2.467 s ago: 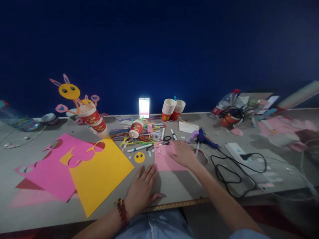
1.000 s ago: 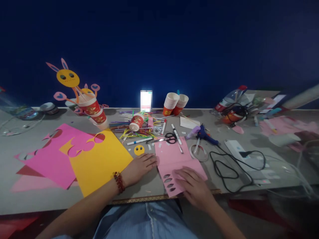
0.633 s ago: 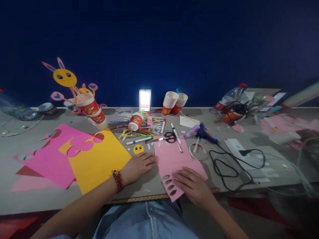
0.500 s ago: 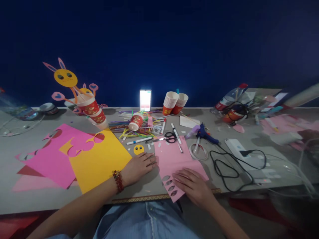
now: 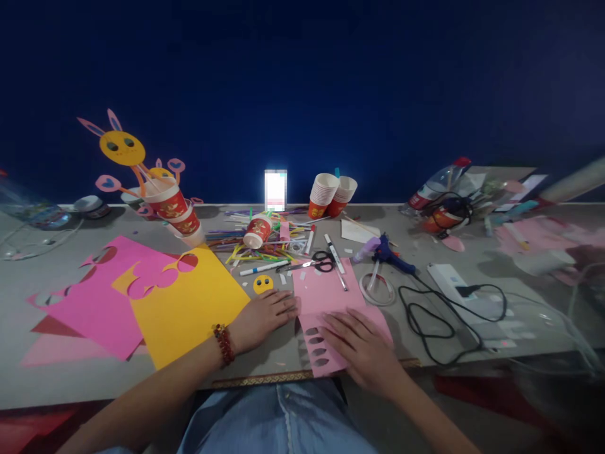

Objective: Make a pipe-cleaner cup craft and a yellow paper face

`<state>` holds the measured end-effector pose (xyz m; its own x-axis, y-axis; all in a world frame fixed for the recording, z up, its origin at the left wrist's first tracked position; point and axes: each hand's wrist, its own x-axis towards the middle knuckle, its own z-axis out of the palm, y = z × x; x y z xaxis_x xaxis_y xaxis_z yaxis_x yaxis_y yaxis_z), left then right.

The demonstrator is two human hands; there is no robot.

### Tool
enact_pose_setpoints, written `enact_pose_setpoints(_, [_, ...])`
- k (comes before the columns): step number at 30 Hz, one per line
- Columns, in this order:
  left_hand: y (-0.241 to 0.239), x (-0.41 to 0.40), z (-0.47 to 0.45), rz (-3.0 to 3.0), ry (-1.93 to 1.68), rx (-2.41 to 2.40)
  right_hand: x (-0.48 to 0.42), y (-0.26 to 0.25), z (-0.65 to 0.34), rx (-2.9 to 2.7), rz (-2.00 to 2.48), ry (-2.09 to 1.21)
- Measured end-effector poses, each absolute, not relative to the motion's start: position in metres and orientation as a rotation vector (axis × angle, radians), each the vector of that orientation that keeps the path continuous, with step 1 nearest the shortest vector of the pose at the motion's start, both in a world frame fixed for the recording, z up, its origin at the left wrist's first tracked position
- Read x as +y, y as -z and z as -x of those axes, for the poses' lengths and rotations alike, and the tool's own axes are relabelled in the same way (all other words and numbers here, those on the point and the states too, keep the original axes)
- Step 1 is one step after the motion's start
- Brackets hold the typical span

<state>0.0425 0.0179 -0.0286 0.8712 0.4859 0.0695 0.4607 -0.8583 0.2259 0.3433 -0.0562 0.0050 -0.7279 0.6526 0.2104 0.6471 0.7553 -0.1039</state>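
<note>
My right hand (image 5: 362, 347) lies flat with fingers stretched over a pink sheet of paper (image 5: 316, 299). Leaf-shaped holes run down the left edge of that sheet near the table's front. My left hand (image 5: 267, 318) rests palm down, fingers extended, its fingertips beside the sheet's left edge. Just beyond it sits a small yellow paper face (image 5: 263, 284) with two dark eyes. Black-handled scissors (image 5: 323, 261), a white marker (image 5: 334, 253) and a pen (image 5: 341, 280) lie at the far part of the pink sheet, among small white scraps.
Yellow paper (image 5: 189, 309) and magenta paper (image 5: 106, 302) with cut-outs lie left. Decorated cups (image 5: 165, 198) carry a rabbit-eared figure. Straw-like sticks (image 5: 227, 238) are heaped behind. A blue glue gun (image 5: 394, 257), tape roll (image 5: 377, 290), black cable (image 5: 425, 315) and power strip (image 5: 447, 280) lie right.
The near part of the pink sheet has swung a little to the left and away from me under my right hand. My left hand has stayed nearly still.
</note>
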Motion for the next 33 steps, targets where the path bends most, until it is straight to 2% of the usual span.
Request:
enact_pose_setpoints(6, [0.030,0.017,-0.042,-2.844,-0.233,0.723,-0.049,-0.019,-0.314,-2.816,0.995,-0.275])
enact_pose_setpoints(12, [0.031,0.017,-0.042,-2.867,-0.251,0.726,-0.037,0.000,-0.290,-2.683,1.115,-0.100])
enact_pose_setpoints(20, [0.028,0.017,-0.044,-2.873,-0.246,0.720,-0.029,0.033,-0.299,-2.667,0.913,0.063])
enact_pose_setpoints(33, [0.015,0.023,-0.055,-2.890,-0.211,0.721,-0.044,0.029,-0.321,-2.634,0.917,-0.014])
